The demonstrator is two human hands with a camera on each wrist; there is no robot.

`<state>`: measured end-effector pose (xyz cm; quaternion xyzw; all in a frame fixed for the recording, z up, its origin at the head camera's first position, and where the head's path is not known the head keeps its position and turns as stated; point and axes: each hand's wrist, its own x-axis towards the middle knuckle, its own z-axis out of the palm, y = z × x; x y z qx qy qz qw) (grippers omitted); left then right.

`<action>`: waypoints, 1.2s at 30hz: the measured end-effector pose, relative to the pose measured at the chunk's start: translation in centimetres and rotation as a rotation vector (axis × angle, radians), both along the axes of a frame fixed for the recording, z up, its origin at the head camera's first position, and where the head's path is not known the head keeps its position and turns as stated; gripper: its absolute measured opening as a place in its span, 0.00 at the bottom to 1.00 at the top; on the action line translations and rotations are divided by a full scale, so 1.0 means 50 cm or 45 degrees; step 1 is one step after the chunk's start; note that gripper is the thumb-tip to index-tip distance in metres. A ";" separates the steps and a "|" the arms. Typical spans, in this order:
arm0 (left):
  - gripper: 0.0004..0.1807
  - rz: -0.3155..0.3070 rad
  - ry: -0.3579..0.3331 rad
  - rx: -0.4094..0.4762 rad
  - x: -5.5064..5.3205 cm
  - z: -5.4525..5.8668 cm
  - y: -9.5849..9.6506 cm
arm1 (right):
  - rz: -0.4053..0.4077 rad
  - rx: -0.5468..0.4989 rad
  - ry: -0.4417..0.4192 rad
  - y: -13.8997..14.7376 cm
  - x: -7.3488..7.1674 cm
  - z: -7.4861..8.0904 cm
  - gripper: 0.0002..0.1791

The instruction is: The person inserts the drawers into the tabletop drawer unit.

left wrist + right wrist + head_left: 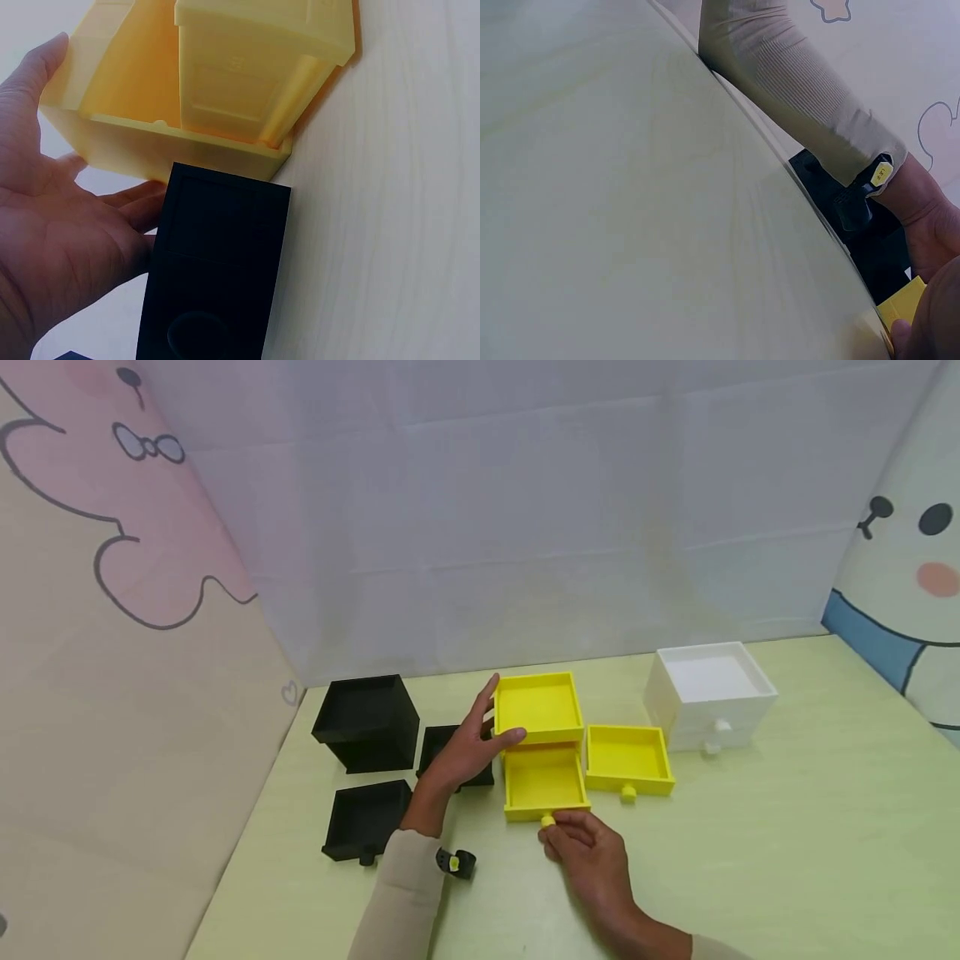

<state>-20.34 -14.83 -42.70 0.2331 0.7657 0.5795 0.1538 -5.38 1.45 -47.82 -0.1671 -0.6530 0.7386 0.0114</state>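
Observation:
My left hand (467, 753) holds the yellow cabinet (538, 703) at its left side, thumb over the front top edge and fingers along the side. A yellow drawer (545, 781) sticks out of the cabinet's front, below its top. My right hand (596, 860) pinches the knob (547, 821) of that drawer between thumb and fingers. In the left wrist view the drawer (247, 82) juts from the cabinet (172, 146). The right wrist view shows only a corner of the yellow piece (904, 304) beside the hand; the knob is hidden there.
Another yellow drawer (628, 753) lies right of the cabinet. At left stand a black cabinet (371, 722) and two black drawers, one in front (367, 820), the other (480, 772) partly behind my left hand. A white cabinet (711, 697) with knobs stands at the back right.

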 end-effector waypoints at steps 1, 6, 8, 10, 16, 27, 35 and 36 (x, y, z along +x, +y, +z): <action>0.46 0.008 0.005 0.002 -0.004 -0.008 0.001 | 0.000 0.001 -0.008 0.000 0.000 0.001 0.15; 0.47 0.034 0.037 0.014 -0.012 -0.026 0.001 | 0.010 0.011 -0.023 0.000 -0.003 0.001 0.15; 0.47 0.039 0.044 0.019 -0.013 -0.027 0.001 | 0.015 0.026 -0.009 0.000 -0.004 0.000 0.14; 0.47 0.044 0.042 0.022 -0.013 -0.028 -0.001 | 0.026 0.052 0.016 0.001 -0.004 0.000 0.13; 0.47 0.023 0.035 0.033 -0.013 -0.029 0.000 | 0.065 0.273 0.147 0.011 -0.002 -0.001 0.11; 0.45 -0.032 -0.012 0.005 0.018 0.028 -0.002 | 0.134 0.613 0.368 0.025 -0.018 -0.008 0.05; 0.46 -0.021 -0.005 -0.020 0.020 0.029 0.000 | 0.224 1.092 0.537 0.035 -0.023 0.000 0.08; 0.46 -0.018 -0.006 -0.023 0.020 0.030 0.000 | 0.236 1.159 0.561 0.036 -0.024 0.003 0.08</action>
